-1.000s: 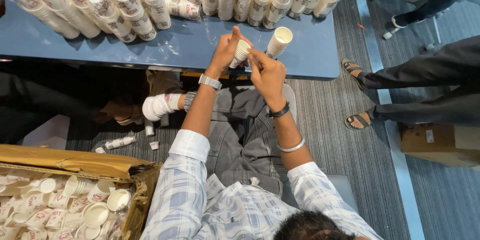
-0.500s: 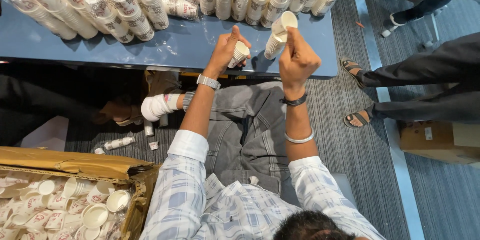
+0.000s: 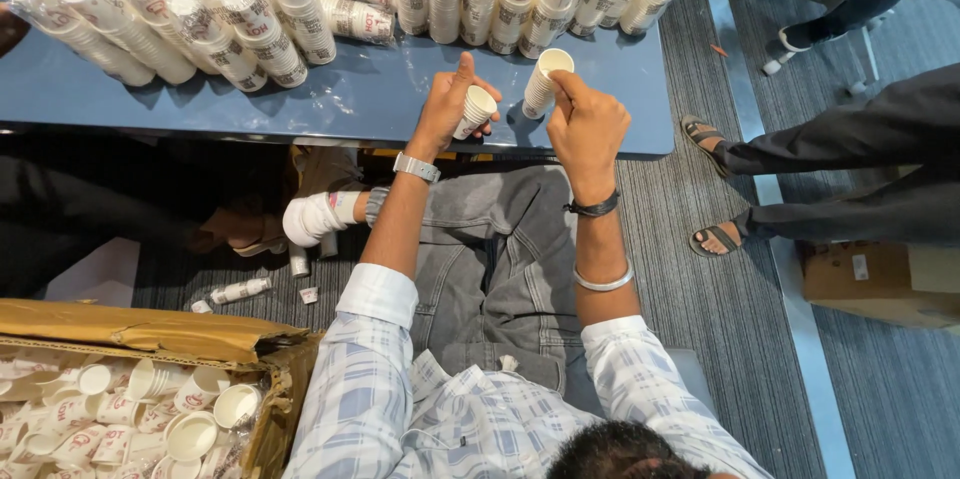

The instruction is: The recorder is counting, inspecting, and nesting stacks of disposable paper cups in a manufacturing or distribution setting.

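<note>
Head view looks straight down on a seated person at the near edge of a blue table (image 3: 350,99), which serves as the landmark. At that near edge the left hand (image 3: 445,109) is closed around a single paper cup (image 3: 476,111), thumb raised, the cup tipped on its side with its open mouth turned toward the right hand. Just beside it, the right hand (image 3: 585,124) pinches the rim of the top cup of a short stack of cups (image 3: 542,81) that stands on the table, fingers curled and clasping it. Across the far side of the table lie many long rows of stacked cups (image 3: 200,9), leaning and touching one another. Below the table's near edge, to the person's left, an open cardboard box (image 3: 150,339) holds loose cups. Beyond the table's right end, another person's sandalled feet (image 3: 715,239) rest on the striped floor.
</note>
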